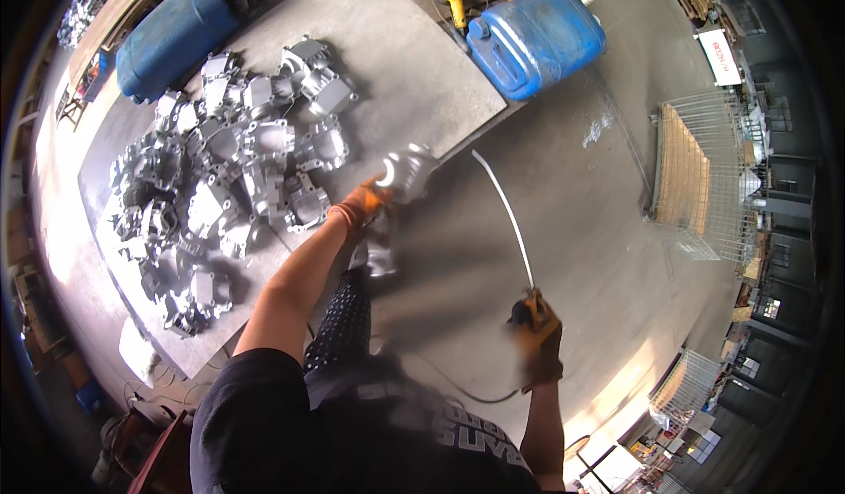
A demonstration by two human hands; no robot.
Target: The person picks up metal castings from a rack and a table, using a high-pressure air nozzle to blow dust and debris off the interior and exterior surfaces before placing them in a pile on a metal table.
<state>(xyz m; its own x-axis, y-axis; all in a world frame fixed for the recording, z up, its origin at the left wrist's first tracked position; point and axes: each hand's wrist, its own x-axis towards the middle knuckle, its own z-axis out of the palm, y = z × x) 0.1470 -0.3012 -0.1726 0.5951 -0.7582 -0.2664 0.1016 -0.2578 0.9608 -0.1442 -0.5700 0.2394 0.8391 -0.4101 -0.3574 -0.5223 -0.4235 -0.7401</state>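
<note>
My left hand (363, 202), in an orange glove, is closed around a silver metal casting (410, 172) with rounded, shiny ribs. It holds the casting by the corner of the grey worktable (414, 45). Below that hand, near my leg, is another silver piece (378, 254), partly hidden by my arm. My right hand (539, 357), gloved and slightly blurred, grips a yellow-and-black power tool (533, 311). From the tool a long, thin, pale strip (505, 208) reaches forward, with its far end apart from the casting. A dark cord (475, 395) trails from the tool.
Many similar castings (264, 137) lie heaped across the table's left side. Two blue jerrycans (537, 40) (179, 36) sit at its far edges. A yellow angle grinder (454, 5) rests beyond the table. At the right, a wire cage (704, 177) stands on the floor.
</note>
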